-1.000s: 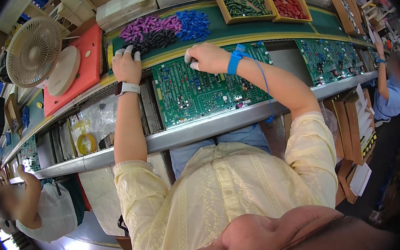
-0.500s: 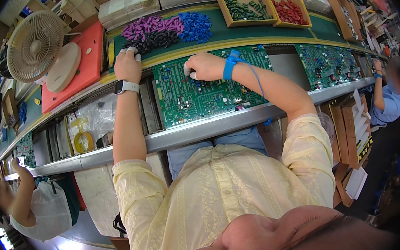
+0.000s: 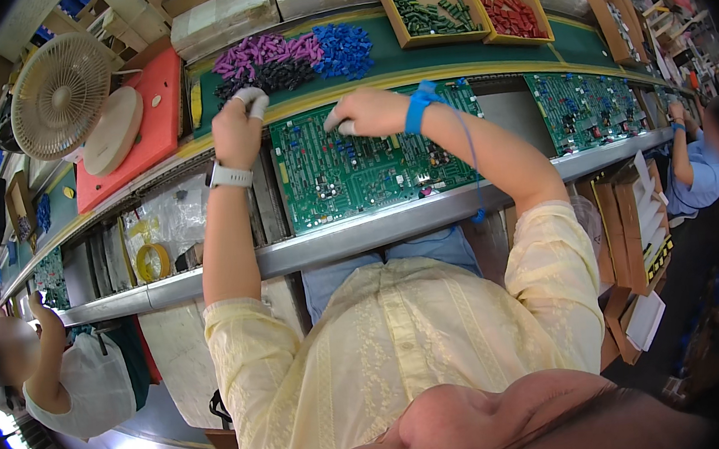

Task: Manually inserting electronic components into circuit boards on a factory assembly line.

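Observation:
My left hand (image 3: 238, 134), with white finger covers on its fingertips, is raised beside the near edge of a pile of small black parts (image 3: 282, 75). Its thumb and fingers are bent together; whatever is between them is hidden. A green circuit board (image 3: 355, 185) populated with many small components lies in front of me on the line. Over its upper left part is my right hand (image 3: 372, 113), wearing a blue wrist strap (image 3: 422, 107) with a cord. Its covered fingertips are drawn together close to the board, and I cannot make out what they hold.
Purple parts (image 3: 258, 54) and blue parts (image 3: 345, 51) lie behind the rail. Cardboard trays hold green parts (image 3: 430, 15) and red parts (image 3: 515, 17). A fan (image 3: 62, 96) stands at left, a second board (image 3: 584, 109) at right. A metal rail (image 3: 352, 234) runs along the front. People work on both sides.
My left hand has drawn back from the black parts toward me, its fingers now turned toward the board. My right hand stays over the board with only a slight shift.

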The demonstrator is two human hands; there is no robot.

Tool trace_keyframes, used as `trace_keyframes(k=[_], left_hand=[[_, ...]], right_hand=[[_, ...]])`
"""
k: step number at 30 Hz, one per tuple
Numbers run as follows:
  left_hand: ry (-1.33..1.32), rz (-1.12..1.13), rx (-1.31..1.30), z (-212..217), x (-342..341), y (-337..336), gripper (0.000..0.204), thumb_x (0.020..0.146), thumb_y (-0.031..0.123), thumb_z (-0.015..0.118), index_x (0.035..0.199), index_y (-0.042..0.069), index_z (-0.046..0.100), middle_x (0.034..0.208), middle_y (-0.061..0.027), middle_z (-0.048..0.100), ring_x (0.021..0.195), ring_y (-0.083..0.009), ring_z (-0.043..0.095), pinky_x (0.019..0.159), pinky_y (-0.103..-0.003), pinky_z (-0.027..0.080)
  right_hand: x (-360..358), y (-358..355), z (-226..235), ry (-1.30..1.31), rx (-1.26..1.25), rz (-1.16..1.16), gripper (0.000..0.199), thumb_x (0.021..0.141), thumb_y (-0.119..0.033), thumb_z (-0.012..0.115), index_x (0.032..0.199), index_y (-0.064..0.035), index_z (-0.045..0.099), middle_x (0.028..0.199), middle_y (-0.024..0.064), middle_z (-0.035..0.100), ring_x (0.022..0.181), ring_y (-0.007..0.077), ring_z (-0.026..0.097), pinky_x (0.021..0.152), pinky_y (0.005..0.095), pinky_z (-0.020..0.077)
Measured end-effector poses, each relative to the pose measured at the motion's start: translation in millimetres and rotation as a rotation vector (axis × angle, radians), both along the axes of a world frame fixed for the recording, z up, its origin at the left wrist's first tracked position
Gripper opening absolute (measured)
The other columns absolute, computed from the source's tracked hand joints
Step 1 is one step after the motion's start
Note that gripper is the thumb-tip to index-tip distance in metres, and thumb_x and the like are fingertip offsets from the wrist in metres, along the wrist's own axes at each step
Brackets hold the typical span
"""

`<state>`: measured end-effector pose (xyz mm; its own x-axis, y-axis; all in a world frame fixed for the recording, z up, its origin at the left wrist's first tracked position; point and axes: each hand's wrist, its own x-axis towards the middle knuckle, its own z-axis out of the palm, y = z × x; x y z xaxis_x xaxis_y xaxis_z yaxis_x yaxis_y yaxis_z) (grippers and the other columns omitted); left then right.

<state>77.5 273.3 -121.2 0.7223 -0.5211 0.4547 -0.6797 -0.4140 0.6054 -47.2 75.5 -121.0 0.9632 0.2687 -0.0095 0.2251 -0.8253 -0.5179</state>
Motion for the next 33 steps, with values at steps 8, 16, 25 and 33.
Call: trace_keyframes(k=[8, 16, 25, 33], left_hand=[[0.215, -0.506, 0.318, 9.3, -64.0, 24.8, 0.015, 0.078, 0.009, 0.059, 0.092, 0.004, 0.062, 0.087, -0.0141, 0.063, 0.08, -0.0308, 0.06, 0.074, -0.034, 0.048], [0.037, -0.628, 0.475, -9.8, -61.1, 20.1, 0.015, 0.074, 0.005, 0.06, 0.09, 0.005, 0.061, 0.087, -0.0112, 0.061, 0.085, -0.0298, 0.056, 0.076, -0.037, 0.045], [0.029, -0.68, 0.443, -10.5, -60.9, 12.5, 0.016, 0.072, 0.001, 0.061, 0.087, 0.005, 0.06, 0.086, -0.0102, 0.061, 0.084, -0.0292, 0.056, 0.078, -0.036, 0.044], [-0.031, -0.723, 0.434, -9.3, -60.4, 11.3, 0.015, 0.071, 0.001, 0.061, 0.085, 0.006, 0.06, 0.086, -0.0087, 0.061, 0.084, -0.0287, 0.055, 0.077, -0.037, 0.044]], right_hand=[[-45.7, -197.8, 66.0, -0.071, -0.047, -1.029, 0.029, 0.082, -0.017, 0.049, 0.105, -0.0044, 0.06, 0.099, 0.0169, 0.061, 0.087, 0.0317, 0.06, 0.082, 0.0392, 0.0459], [-47.3, -345.3, -9.5, 0.325, -0.877, -0.693, 0.031, 0.081, -0.024, 0.052, 0.104, -0.0044, 0.06, 0.101, 0.0223, 0.058, 0.096, 0.0368, 0.055, 0.085, 0.0425, 0.0442], [-50.6, -312.4, 14.8, 0.159, -0.544, -1.009, 0.028, 0.078, -0.011, 0.052, 0.103, -0.0037, 0.059, 0.105, 0.0231, 0.057, 0.097, 0.0369, 0.055, 0.084, 0.0425, 0.0444], [-52.7, -311.6, 9.9, 0.149, -0.531, -1.021, 0.024, 0.076, -0.011, 0.053, 0.098, -0.0032, 0.06, 0.101, 0.0234, 0.058, 0.094, 0.0371, 0.056, 0.082, 0.0422, 0.0448]])
